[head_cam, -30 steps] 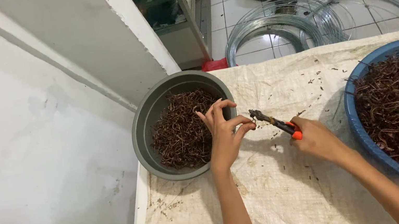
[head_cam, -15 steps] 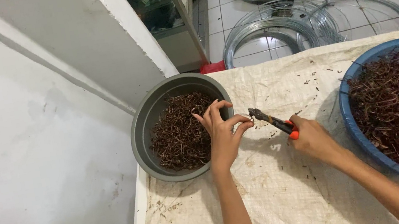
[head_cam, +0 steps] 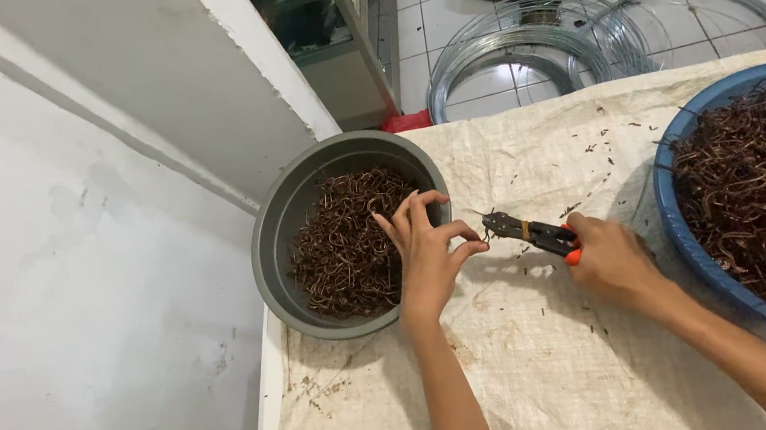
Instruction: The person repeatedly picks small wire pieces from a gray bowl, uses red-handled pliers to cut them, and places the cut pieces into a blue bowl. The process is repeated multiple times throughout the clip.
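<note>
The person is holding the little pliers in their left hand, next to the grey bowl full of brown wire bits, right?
Not quite. The head view shows the pliers in the right hand. The left hand pinches something small at the pliers' tip, beside the grey bowl of brown wire bits.

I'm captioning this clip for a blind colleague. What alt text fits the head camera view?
Seen from above, a person's right hand holds small pliers with red-tipped handles, nose pointing at the left hand's pinched fingertips, over a table covered in white woven sacking. A grey bowl and a blue basin of brown wire hooks flank the hands; wire coils lie on the tiled floor.
</note>
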